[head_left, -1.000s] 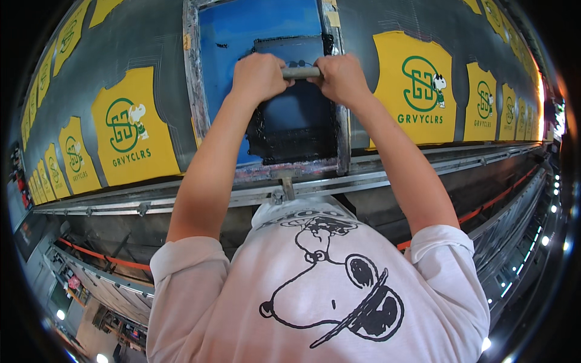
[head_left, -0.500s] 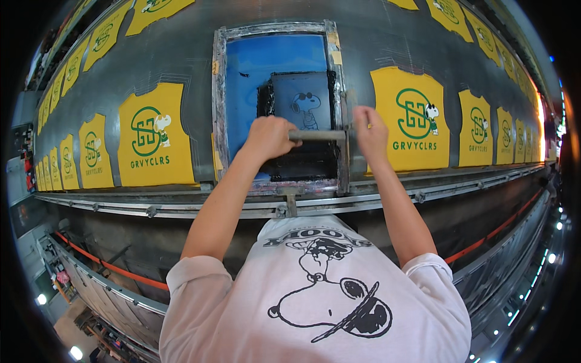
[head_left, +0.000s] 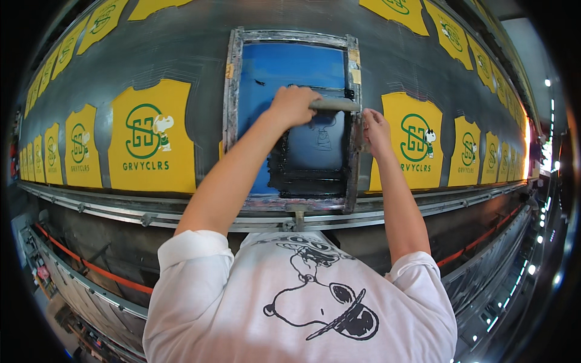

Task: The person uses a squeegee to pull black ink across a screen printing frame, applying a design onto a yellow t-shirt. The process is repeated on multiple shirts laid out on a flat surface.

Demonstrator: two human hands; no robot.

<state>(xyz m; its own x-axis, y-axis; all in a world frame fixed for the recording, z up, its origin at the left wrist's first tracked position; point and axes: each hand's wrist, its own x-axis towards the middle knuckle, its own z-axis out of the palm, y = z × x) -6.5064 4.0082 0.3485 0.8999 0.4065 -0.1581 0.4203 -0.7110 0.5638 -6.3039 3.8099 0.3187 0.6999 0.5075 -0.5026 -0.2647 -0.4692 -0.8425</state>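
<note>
My left hand (head_left: 295,104) is wrapped around the grey handle of a squeegee (head_left: 336,105), which lies across the printing screen's lower right part. The screen (head_left: 290,62) has blue mesh in a metal frame smeared with paint. Black ink (head_left: 311,186) borders a darker window in the mesh, where a cartoon dog outline (head_left: 325,139) shows, its upper part covered by the squeegee. Just outside the frame's right rail (head_left: 353,151) is my right hand (head_left: 376,130), fingers curled and thumb pressed in; whether they grip the rail or something small is unclear.
Yellow shirt pieces (head_left: 175,109) with green emblems and a cartoon dog lie in rows on the dark table (head_left: 209,78), including one yellow piece (head_left: 396,157) right of the screen. A metal rail (head_left: 181,219) runs along the table's near edge. Orange bars (head_left: 91,263) are behind me.
My left hand has pushed the squeegee away from me, up the screen. My right hand has come in closer beside the frame's right rail. The whole view has shifted slightly.
</note>
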